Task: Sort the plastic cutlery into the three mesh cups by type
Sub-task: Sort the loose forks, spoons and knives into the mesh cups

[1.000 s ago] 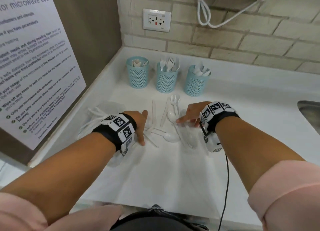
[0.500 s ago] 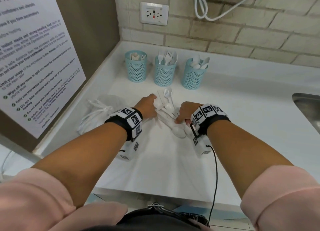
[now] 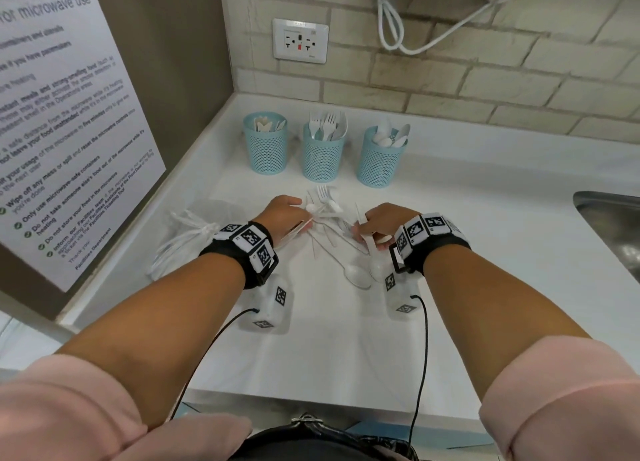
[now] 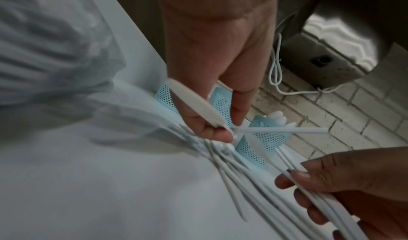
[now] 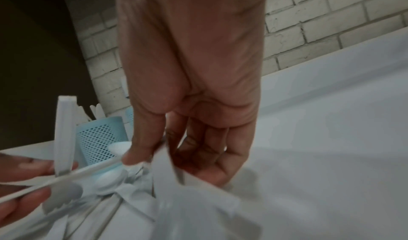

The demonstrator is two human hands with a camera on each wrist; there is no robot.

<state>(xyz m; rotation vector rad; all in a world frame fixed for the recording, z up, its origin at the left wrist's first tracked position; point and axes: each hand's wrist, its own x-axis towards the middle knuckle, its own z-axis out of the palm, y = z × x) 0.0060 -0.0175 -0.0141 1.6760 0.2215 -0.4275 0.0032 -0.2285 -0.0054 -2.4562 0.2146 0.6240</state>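
Note:
Three blue mesh cups stand at the back: the left cup [image 3: 265, 145] holds knives, the middle cup [image 3: 323, 156] forks, the right cup [image 3: 380, 163] spoons. In front of them a pile of white plastic cutlery [image 3: 329, 218] lies on the counter. My left hand [image 3: 287, 215] is at the pile's left side and pinches a plastic knife [image 4: 194, 104] together with a thin handle [image 4: 276, 130]. My right hand [image 3: 377, 223] is at the pile's right side, fingers curled round several white handles [image 4: 326, 207]. A spoon bowl [image 3: 375, 268] pokes out below it, and a loose spoon [image 3: 356, 275] lies beside it.
A crumpled clear plastic bag [image 3: 194, 232] lies left of my left wrist, against the wall with the notice [image 3: 69, 131]. A steel sink [image 3: 613, 225] cuts into the counter at the right. Bare counter [image 3: 311, 350] stretches toward the front edge.
Both hands went from lying flat and apart on the counter to closing in on the pile. Now each one grips pieces of cutlery.

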